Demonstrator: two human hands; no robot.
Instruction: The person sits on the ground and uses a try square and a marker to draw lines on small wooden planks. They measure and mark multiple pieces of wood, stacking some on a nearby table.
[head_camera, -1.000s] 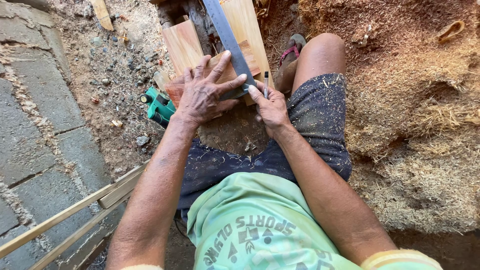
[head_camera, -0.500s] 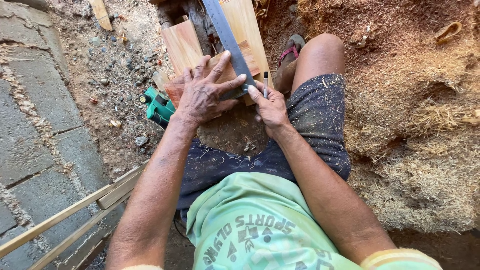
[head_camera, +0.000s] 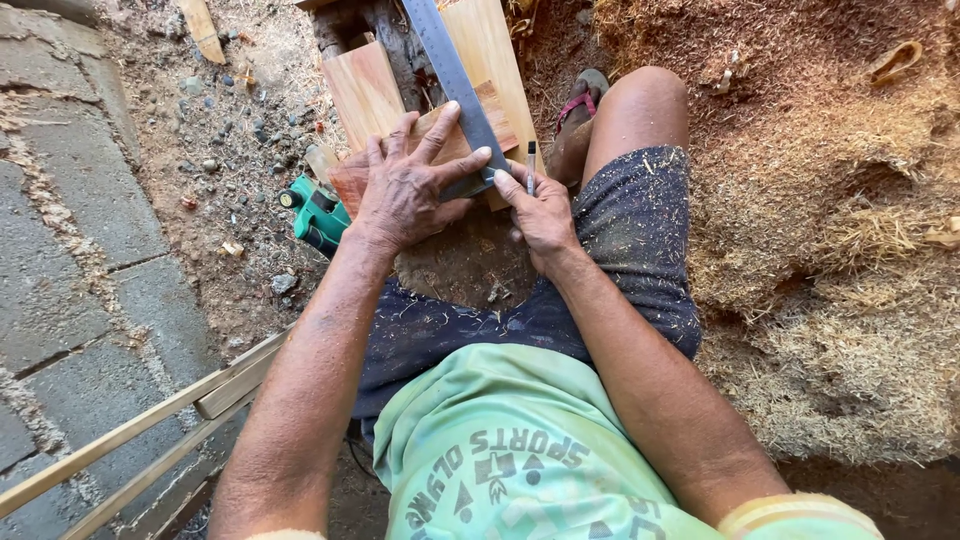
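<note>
Seen from above, the left hand (head_camera: 405, 190) presses flat on a steel ruler (head_camera: 452, 80) laid across a small wooden board (head_camera: 470, 125) at centre far. The right hand (head_camera: 540, 210) pinches a pencil (head_camera: 530, 163) just right of the ruler. The ruler looks thin, stiff and likely slippery; it is best pinned from above.

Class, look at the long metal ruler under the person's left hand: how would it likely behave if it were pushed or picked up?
The metal ruler looks thin, flat and straight, so probably stiff and fairly light. It would likely slide rather than roll on the smooth wooden board; the left hand presses it down. The right hand holds a pencil beside it.
</note>
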